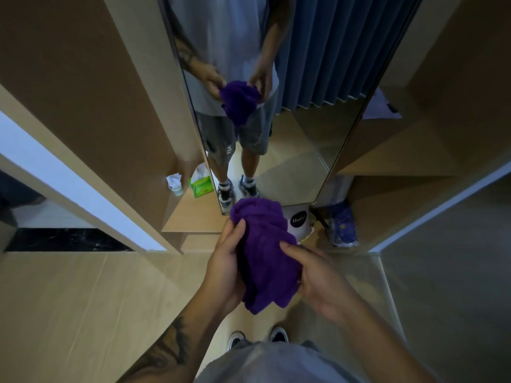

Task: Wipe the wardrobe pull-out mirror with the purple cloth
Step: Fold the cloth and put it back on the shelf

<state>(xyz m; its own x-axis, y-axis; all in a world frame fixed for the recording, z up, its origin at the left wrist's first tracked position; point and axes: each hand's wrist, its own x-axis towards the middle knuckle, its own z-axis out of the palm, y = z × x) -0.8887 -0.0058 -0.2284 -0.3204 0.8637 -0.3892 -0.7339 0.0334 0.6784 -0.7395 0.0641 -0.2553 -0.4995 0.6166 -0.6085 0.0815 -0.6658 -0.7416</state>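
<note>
We grip the bunched purple cloth point(265, 252) in both hands, left hand point(224, 269) and right hand point(323, 283), its long axis roughly towards the mirror point(293, 150) ahead, above pale wood floor point(83, 299).

The setting is a domestic bedroom or dressing area. A built-in wardrobe of light tan wood panels point(91, 87) carries a tall, narrow, dark-framed pull-out mirror point(304, 150). The mirror reflects pleated blue curtains point(326, 51). A low wooden shelf point(190, 217) holds a green tissue pack point(200, 183). The floor is pale wood-effect laminate point(83, 299).
</note>
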